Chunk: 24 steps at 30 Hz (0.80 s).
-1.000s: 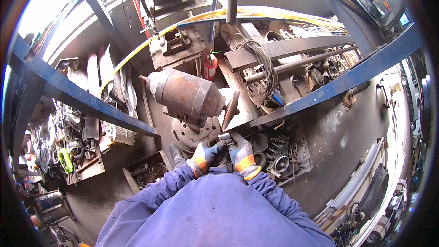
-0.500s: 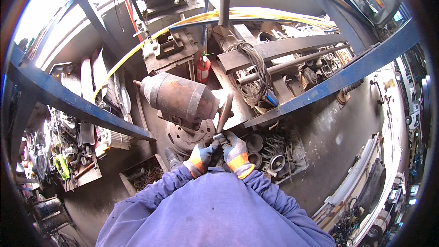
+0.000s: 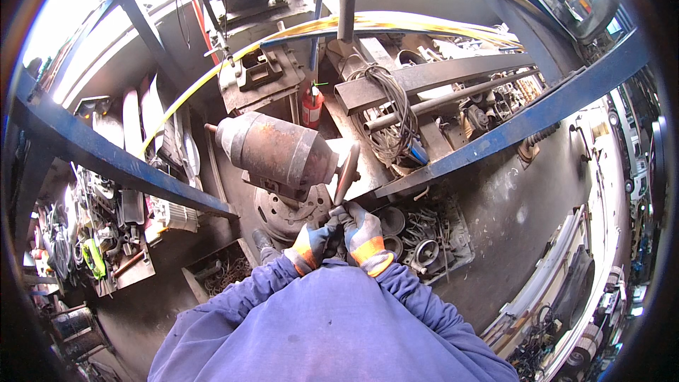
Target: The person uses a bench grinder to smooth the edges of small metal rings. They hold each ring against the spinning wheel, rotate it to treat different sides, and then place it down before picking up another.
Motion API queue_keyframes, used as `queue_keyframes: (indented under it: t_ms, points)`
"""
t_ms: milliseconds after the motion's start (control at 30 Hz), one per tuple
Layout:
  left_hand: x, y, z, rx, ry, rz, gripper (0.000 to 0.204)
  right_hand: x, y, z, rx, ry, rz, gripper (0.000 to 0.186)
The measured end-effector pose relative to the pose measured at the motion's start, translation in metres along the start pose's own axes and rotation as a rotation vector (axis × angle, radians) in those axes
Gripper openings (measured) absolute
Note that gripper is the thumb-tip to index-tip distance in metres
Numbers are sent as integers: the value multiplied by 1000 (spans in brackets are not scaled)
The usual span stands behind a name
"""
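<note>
The step in hand appeared to be the presenting of a short grey metal piece (image 3: 339, 210) to the thin brownish-grey disc (image 3: 347, 175) at the end of a rusty, barrel-shaped metal motor (image 3: 276, 150). In my judgement, good practice called for a firm two-handed hold, a braced stance and light, even pressure. Fingertips needed to be well behind the piece's far end, since the disc's rim stood just beyond; a snagged grip was the chief hazard. Whether the disc was turning could not be determined.

The orange-cuffed, grey-and-blue gloved left hand (image 3: 315, 240) and matching right hand (image 3: 364, 232) were both closed, fingers curled about the piece; exact finger placement was hidden. The piece lay between the two hands, at their fingertips, near the disc's lower rim. Contact between piece and disc could not be confirmed. The motor sat beyond the left hand, above a slotted round metal base (image 3: 288, 218).
</note>
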<state>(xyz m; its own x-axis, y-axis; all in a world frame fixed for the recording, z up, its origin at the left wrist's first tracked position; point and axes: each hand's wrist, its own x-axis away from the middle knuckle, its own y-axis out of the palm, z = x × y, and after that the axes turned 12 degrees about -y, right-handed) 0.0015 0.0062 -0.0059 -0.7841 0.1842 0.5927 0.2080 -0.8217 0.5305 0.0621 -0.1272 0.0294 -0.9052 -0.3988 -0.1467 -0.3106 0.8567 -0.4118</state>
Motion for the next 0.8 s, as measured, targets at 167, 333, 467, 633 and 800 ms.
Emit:
queue_keyframes:
  t_ms: [167,333,467,633,800]
  points:
    - [5,21,10,88,28,107,11,-2,-4,-6,0,-2,-18,13]
    - [6,20,5,96,5,67,11,-1,-9,-4,91,-139,-58,15]
    - [8,14,4,-15,74,-14,24,5,-20,-8,-121,-150,-87,19]
    - [11,7,7,-145,83,-91,45,14,-27,-6,-262,-108,-99,19]
    - [8,8,3,-101,44,-53,41,14,-24,5,-287,-66,-107,18]
